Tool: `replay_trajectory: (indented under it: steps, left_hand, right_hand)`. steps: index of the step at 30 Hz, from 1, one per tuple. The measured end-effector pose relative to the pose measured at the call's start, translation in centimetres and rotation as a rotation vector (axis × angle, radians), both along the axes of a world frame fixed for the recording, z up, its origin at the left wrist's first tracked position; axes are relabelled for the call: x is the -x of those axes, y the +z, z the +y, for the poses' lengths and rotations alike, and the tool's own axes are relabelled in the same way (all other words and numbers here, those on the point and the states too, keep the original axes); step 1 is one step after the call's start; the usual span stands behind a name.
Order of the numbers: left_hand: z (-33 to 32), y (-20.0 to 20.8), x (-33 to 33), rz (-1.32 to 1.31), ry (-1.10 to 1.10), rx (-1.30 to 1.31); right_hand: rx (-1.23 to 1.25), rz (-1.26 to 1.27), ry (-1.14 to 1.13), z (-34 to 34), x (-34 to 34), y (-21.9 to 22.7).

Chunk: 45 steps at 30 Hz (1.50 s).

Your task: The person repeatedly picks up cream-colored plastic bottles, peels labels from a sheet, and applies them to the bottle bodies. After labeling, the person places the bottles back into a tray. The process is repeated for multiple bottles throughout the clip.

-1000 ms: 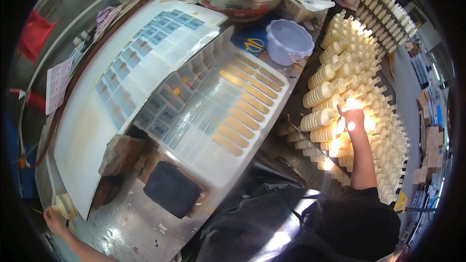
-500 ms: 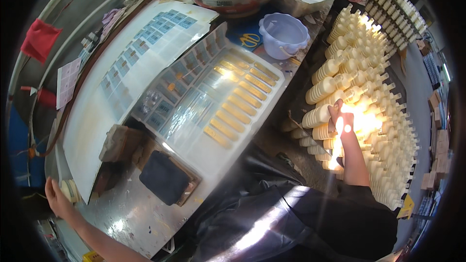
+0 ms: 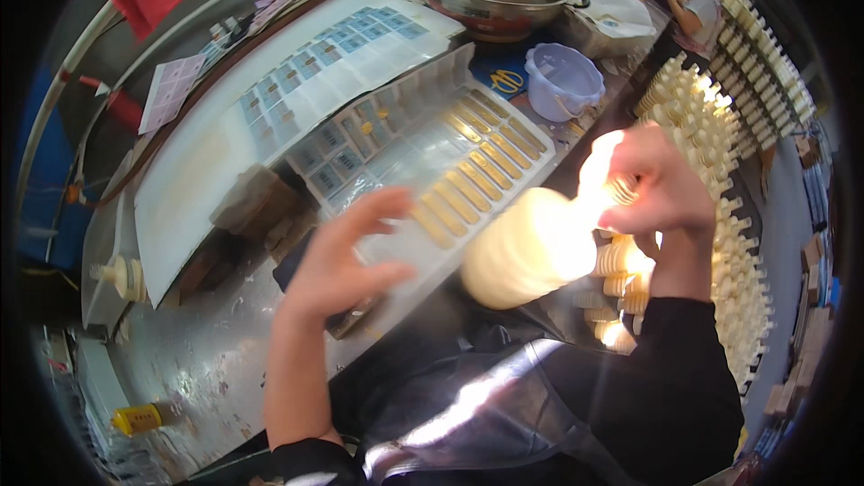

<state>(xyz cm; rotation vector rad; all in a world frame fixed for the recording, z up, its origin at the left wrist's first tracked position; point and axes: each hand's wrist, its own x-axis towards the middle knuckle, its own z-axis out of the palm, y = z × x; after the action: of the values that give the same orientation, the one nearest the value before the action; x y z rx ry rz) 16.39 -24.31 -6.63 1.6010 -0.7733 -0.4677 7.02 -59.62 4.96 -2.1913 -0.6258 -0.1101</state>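
Note:
My right hand (image 3: 652,180) is closed round the neck end of a cream-coloured ribbed bottle (image 3: 513,256), tilted with its base toward the lower left. Bright light washes out part of the bottle and the fingers. My left hand (image 3: 337,256), slightly blurred, is open with thumb and fingers apart and nothing in it, short of the bottle. Just beyond it lies a shallow translucent tray (image 3: 543,146) holding rows of gold label strips (image 3: 477,178) and clear and blue label sheets. A dark pad, partly hidden, sits behind my left hand.
Many similar bottles (image 3: 679,103) stand stacked at the right. A wide metal pan (image 3: 499,31), a lavender bucket (image 3: 562,90) and yellow-handled scissors (image 3: 507,81) are at the back. A white board (image 3: 193,193) carries blue labels. Another bottle (image 3: 128,281) lies far left. A person (image 3: 697,13) is at the far right.
My right hand has come from the stacked bottles toward the tray, bringing a bottle. My left hand has moved from the far left bottle to the tray's near edge. The view has shifted.

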Motion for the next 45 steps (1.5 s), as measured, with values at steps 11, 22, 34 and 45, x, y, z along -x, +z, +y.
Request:
replay_trajectory:
  steps: [11, 22, 34, 45]
  left_hand:
    - [5.8, -4.2, 3.8, 0.434, 0.537, 0.460]
    - [8.1, -6.3, 1.7, 0.490, 0.970, 0.346]
    - [6.3, -6.3, 4.0, 0.175, 1.180, 0.007]
    - [0.7, -4.3, 6.9, -0.644, 0.652, -0.190]
  right_hand:
    - [-0.149, 0.222, 0.110, 17.6, -14.3, -9.0]
    - [-0.382, 0.730, 0.121, 24.5, -13.2, -17.8]
    - [0.423, -0.063, -0.052, 9.3, -2.5, -20.8]
    - [0.608, -0.154, -0.007, 9.2, 0.5, -23.3]
